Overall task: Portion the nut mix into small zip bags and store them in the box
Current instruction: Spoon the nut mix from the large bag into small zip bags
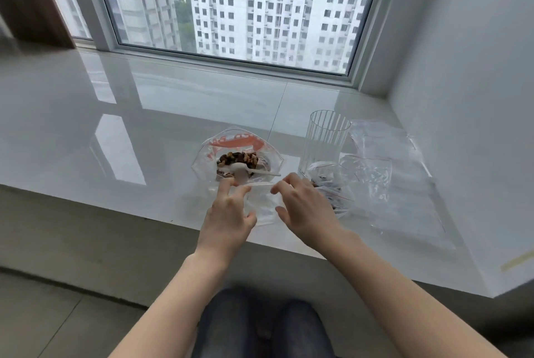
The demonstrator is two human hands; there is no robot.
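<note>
A large clear bag with red print (228, 142) lies open on the white sill, holding the brown nut mix (238, 158) and a white plastic spoon (245, 170). Just in front of it a small clear zip bag (261, 203) sits between my hands. My left hand (228, 213) pinches the bag's left edge with thumb and fingers. My right hand (303, 207) holds its right edge, fingers curled. To the right, a small bag with nuts (326, 184) lies beside a tall clear ribbed container (325, 137).
A pile of empty clear zip bags (390, 178) covers the sill's right end, close to the side wall. The sill's front edge (144, 213) runs just under my wrists. A window stands behind. My knees show below.
</note>
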